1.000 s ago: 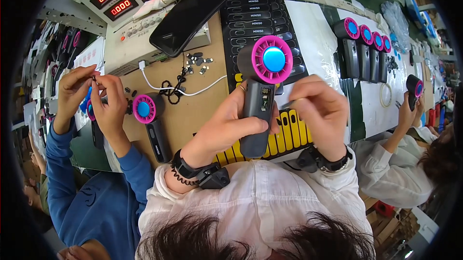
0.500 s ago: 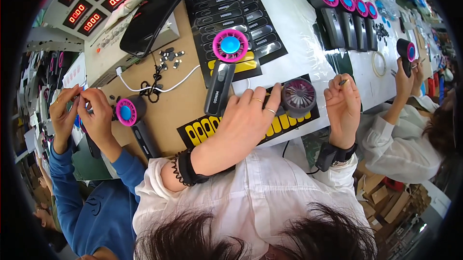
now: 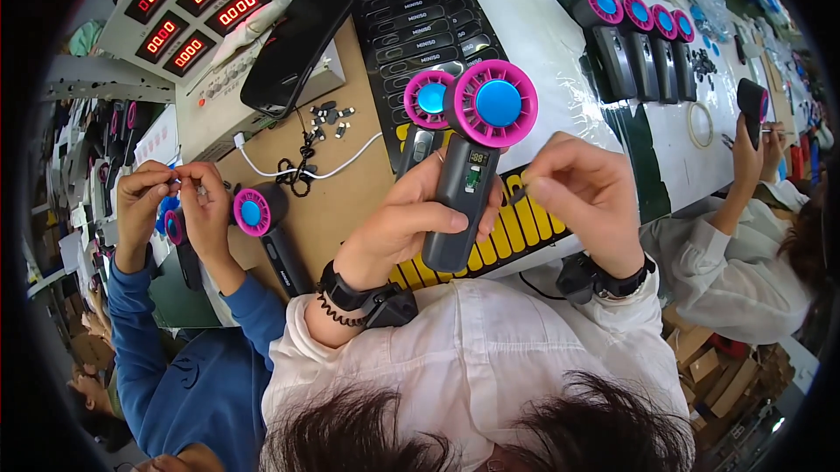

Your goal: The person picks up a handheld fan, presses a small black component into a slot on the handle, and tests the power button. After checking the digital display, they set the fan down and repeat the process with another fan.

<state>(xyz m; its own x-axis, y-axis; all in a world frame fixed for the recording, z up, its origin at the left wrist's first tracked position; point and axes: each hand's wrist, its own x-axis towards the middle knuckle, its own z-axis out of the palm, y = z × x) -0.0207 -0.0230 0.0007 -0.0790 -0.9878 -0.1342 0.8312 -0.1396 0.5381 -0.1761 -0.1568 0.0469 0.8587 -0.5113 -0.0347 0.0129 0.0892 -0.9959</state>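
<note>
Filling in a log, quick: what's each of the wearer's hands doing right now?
Left hand: closed, holding a dark handheld fan.
Right hand: closed, fingertips pinching a small dark piece.

Bright light, glare on white sheet (image 3: pixel 551 56), bent edges, black rim
</note>
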